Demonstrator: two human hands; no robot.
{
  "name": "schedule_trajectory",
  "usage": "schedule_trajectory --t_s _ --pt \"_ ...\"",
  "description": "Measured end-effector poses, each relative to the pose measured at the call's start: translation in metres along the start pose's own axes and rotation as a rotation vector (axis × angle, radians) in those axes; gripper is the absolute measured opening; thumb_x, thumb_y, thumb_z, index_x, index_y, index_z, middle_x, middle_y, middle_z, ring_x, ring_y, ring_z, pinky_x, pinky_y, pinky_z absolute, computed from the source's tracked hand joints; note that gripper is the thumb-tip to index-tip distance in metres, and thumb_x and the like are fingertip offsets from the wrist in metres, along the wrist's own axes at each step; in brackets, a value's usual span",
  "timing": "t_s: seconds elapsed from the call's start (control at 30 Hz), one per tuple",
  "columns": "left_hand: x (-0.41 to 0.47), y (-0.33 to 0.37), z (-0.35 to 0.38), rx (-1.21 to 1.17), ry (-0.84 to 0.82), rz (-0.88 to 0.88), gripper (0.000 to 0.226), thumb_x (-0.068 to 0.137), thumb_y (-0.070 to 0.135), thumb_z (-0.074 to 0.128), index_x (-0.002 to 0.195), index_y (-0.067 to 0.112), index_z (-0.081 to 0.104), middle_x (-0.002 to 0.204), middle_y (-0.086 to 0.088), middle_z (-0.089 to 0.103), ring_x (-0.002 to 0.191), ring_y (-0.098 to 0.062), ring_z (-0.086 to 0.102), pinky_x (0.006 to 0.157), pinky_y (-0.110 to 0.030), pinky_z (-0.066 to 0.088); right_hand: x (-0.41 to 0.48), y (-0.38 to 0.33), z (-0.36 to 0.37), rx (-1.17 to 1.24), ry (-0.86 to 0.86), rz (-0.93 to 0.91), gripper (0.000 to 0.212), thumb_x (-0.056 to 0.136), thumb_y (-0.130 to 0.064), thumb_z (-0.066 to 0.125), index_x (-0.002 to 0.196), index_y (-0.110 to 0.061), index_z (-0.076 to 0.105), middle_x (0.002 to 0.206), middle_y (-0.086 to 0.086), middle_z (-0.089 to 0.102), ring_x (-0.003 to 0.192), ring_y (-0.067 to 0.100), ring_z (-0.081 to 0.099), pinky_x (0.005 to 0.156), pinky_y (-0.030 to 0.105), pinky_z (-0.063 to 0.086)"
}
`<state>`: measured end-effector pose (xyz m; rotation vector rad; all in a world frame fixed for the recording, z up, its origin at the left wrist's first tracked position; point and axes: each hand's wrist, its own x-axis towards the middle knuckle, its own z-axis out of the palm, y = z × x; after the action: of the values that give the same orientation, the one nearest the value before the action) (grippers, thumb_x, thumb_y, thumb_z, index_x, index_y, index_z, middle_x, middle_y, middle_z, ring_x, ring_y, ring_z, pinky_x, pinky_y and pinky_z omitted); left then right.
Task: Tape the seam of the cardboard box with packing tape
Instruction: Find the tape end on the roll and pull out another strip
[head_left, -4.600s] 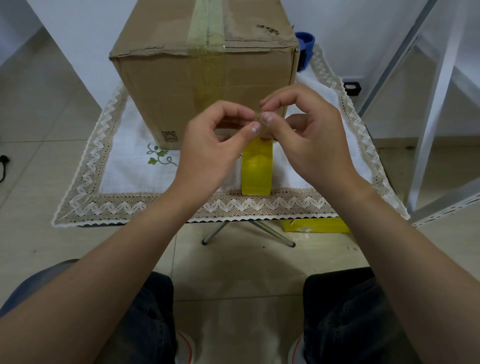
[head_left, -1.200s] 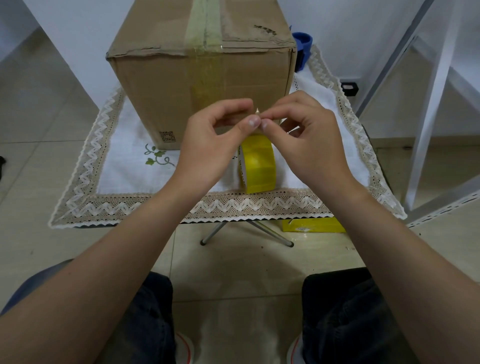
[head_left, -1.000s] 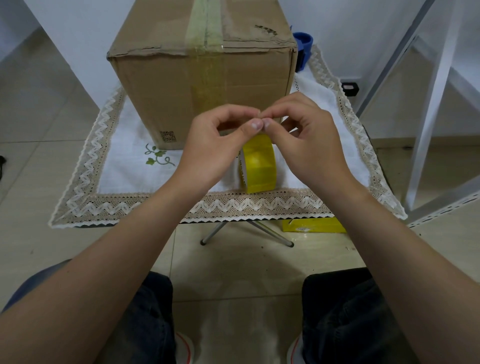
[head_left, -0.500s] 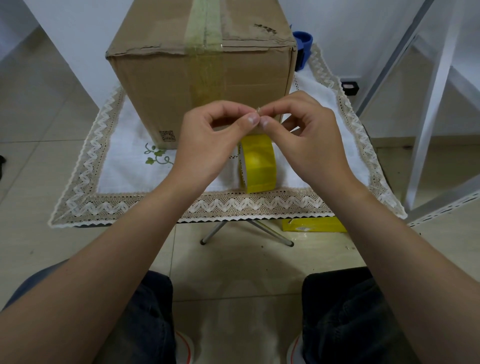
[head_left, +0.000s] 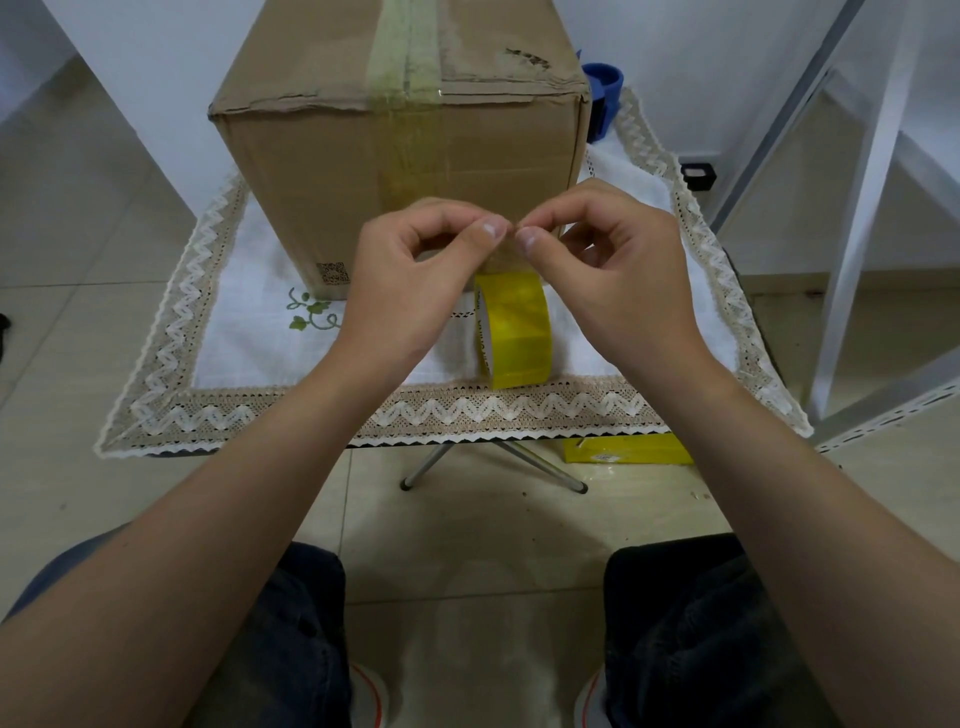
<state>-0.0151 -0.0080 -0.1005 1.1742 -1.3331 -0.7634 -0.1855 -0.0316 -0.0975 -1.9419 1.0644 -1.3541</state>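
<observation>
A tall brown cardboard box (head_left: 400, 150) stands on the white lace-edged cloth (head_left: 249, 322) that covers the small surface, and a strip of yellowish tape already runs along its top seam (head_left: 408, 47) and down the near face. In front of the box, a roll of glossy yellow packing tape (head_left: 517, 332) stands on edge on the cloth, its round faces turned left and right. Both hands are raised just above the roll and in front of the box's lower face. The left hand (head_left: 410, 291) has thumb and forefinger pinched together, and the right hand (head_left: 618, 280) does the same; the two narrow grips meet tip to tip, apparently on the free end of the tape, though the tape itself is too thin and clear to make out between them. The roll lies directly below and slightly toward the person from the pinch, so any strip pulled from it would rise upward toward the fingers. The seam runs away from the person along the top of the box, well above and beyond both hands, roughly in line with the left hand. The step in hand looks like freeing the tape end.
</observation>
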Motion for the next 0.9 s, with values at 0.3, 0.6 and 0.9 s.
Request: schedule_trajectory --t_s 0.3,0.6,0.9 --pt "-0.0001 -0.0005 -0.0002 0.062 -0.044 -0.045 0.022 0.101 0.016 0.061 0.091 0.027 0.078 0.098 -0.006 0.077 0.093 -0.021 0.072 0.083 -0.036 0.060 -0.0021 -0.0004 0.0036 -0.020 -0.025 0.018 0.009 0.094 -0.010 0.068 0.087 -0.016 0.067 0.085 0.000 0.065 0.067 0.004 0.052 0.064 0.015 0.042" --pt "0.0009 -0.0003 -0.0011 -0.004 -0.063 -0.073 0.017 0.100 0.013 0.065 0.093 0.022 0.078 0.093 0.006 0.076 0.089 -0.002 0.072 0.077 -0.022 0.056 0.0007 0.0032 0.0056 -0.056 -0.030 -0.026 0.012 0.096 -0.011 0.067 0.090 -0.020 0.063 0.094 -0.004 0.058 0.072 0.003 0.052 0.069 0.015 0.041" --pt "0.0013 -0.0032 -0.0004 -0.035 -0.104 -0.154 0.014 0.100 0.019 0.067 0.097 0.023 0.079 0.092 0.003 0.080 0.094 -0.019 0.076 0.089 -0.044 0.063 0.0001 0.0029 0.0048 -0.059 -0.045 -0.039 0.010 0.096 -0.014 0.067 0.091 -0.022 0.064 0.094 -0.003 0.060 0.073 0.010 0.054 0.069 0.020 0.043"
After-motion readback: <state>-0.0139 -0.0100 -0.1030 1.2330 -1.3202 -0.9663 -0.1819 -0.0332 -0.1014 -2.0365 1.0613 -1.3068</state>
